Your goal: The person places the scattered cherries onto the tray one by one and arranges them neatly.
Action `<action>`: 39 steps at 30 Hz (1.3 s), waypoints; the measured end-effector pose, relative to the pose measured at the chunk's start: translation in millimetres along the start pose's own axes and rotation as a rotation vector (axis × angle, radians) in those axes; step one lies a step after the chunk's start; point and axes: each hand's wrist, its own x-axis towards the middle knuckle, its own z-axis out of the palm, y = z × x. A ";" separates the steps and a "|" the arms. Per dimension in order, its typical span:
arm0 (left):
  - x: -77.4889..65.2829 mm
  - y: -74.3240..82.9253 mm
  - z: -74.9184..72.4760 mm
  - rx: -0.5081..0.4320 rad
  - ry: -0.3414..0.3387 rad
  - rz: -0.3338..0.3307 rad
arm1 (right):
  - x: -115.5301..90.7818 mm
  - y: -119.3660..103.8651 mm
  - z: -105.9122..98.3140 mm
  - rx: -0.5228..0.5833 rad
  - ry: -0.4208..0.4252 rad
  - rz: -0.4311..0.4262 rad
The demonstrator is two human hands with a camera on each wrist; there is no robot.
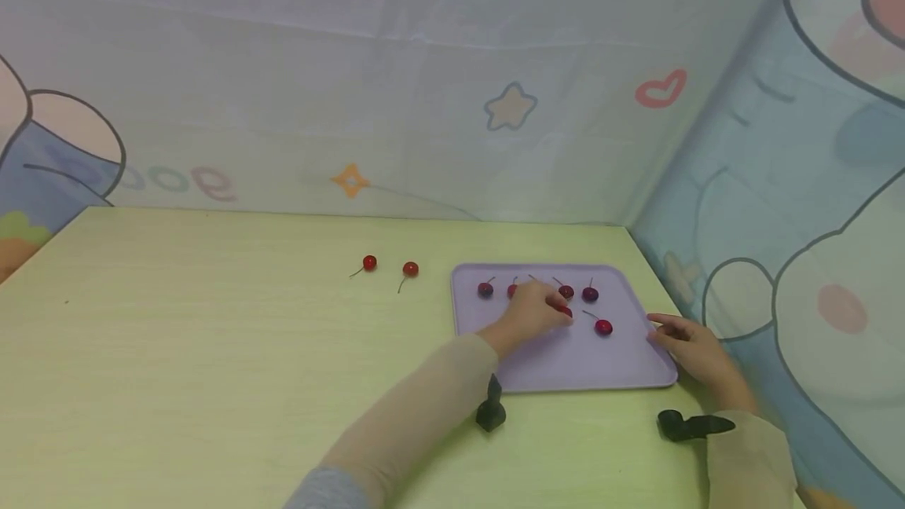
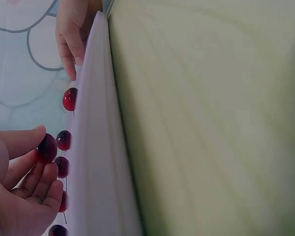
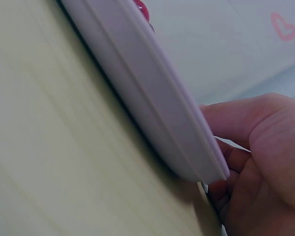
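Note:
Over the lilac tray (image 1: 580,368), my left hand (image 1: 529,313) pinches a dark red cherry (image 2: 47,149) between thumb and fingers. Several stemmed cherries lie on the tray; one cherry (image 1: 603,327) is right of this hand, and a row runs along the far side, from a cherry (image 1: 485,290) at the left to another cherry (image 1: 590,294). Part of that row is hidden behind the hand. At the tray's right edge, my right hand (image 1: 696,352) holds the rim, its thumb at the rim and other fingers curled below it in the right wrist view.
Left of the tray, two bright red cherries lie on the pale yellow-green table (image 1: 212,352): one cherry (image 1: 370,262) and another cherry (image 1: 411,269). A printed cloth backdrop (image 1: 424,100) rises behind the table and continues along its right side.

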 end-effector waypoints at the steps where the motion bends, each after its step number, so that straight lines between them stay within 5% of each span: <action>1: 0.3 -0.8 0.5 0.007 -0.004 -0.006 | -0.2 -0.2 0.1 0.001 -0.001 0.003; 39: 6.2 -2.1 15.3 0.147 -0.042 0.002 | -0.8 -0.6 0.2 0.000 -0.008 0.019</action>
